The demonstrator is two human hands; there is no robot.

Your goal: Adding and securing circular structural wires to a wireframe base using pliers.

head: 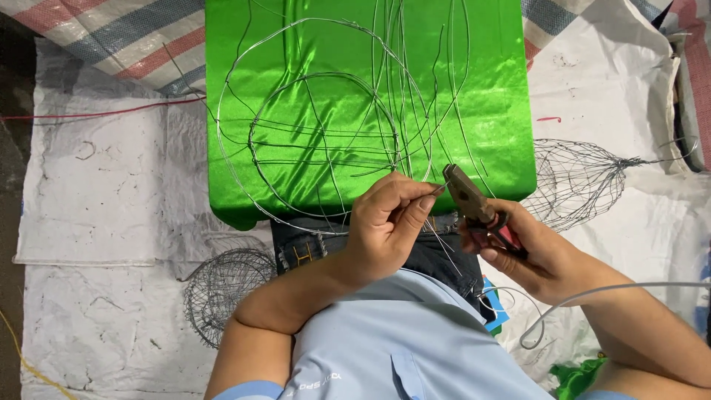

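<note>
In the head view, at lower centre of the frame, the left hand (385,222) is pinching thin wire strands (437,248) of the wire frame (322,141) lying on the green cloth (489,89), while the right hand (526,252) is gripping red-handled pliers (474,204), apparently mid-twist, needing jaws steadied on the wire.

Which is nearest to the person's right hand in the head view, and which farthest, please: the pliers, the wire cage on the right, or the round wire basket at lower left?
1. Pliers: held in the right hand.
2. Wire cage: on the white sheet, to the right.
3. Round wire basket: lower left, beyond the left arm.
</note>
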